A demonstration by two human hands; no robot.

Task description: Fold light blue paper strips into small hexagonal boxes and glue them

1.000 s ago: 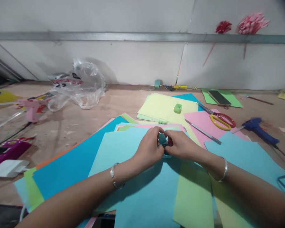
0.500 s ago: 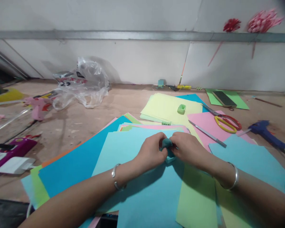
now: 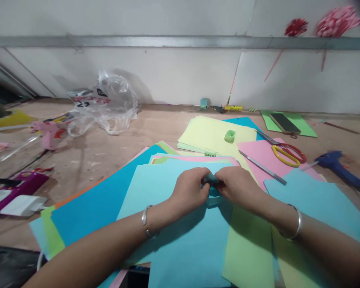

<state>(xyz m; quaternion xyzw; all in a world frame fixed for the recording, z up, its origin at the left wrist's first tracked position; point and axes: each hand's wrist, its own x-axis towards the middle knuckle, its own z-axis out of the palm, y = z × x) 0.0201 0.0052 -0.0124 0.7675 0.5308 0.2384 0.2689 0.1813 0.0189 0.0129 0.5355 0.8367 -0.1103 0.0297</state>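
Between my two hands is a small strip of blue paper, partly curled and partly hidden by the fingers. My left hand pinches its left side between thumb and fingers. From the other side my right hand grips it, its fingertips close to the left ones. A flat end of the strip hangs below the hands, over a light blue sheet on a stack of coloured paper. Just beyond the hands lies a small green paper coil. A folded green paper piece rests on yellow sheets.
Scissors, a grey pen and a blue glue gun lie to the right. A phone is at the back. Leftward are a plastic bag, a pink glue gun and a purple power strip with a white plug.
The blue strip's curled top has flattened and tilted down between my fingers. Both hands stay in nearly the same place; the view has shifted slightly.
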